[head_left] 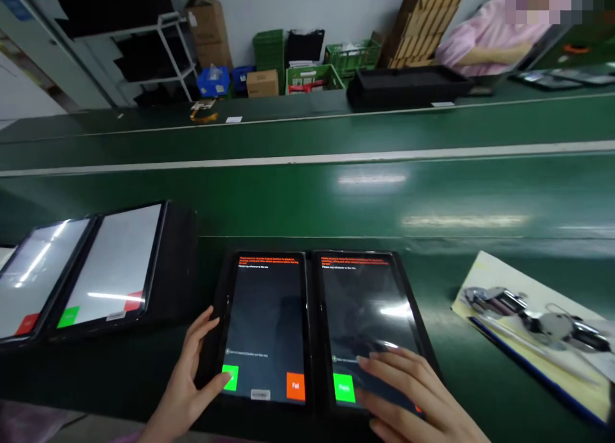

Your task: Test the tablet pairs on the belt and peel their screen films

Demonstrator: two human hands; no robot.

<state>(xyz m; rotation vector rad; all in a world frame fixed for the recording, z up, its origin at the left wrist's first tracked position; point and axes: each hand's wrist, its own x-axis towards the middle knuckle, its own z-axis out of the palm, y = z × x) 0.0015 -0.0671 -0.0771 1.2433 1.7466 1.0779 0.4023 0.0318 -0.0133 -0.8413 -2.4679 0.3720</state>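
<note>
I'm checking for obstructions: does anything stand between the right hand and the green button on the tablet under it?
Nothing visible stands between the right hand and the green button; the fingers are just right of it, over the tablet. Contact is unclear.

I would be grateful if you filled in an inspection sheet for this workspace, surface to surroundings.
Surface: green bench top, glossy, with light reflections.
Job's things: left centre tablet and right centre tablet, side by side, dark screens lit with text; two pale-screened tablets lie farther left.
Clutter: yellow notepad at right, metal parts on it.
Left hand: open, thumb at the left centre tablet's green button.
Right hand: open, over the right centre tablet's lower part; contact unclear.
Cables: none certain.
Surroundings: stacked green crates, cardboard boxes, black tray, co-worker's pink sleeve.
</note>
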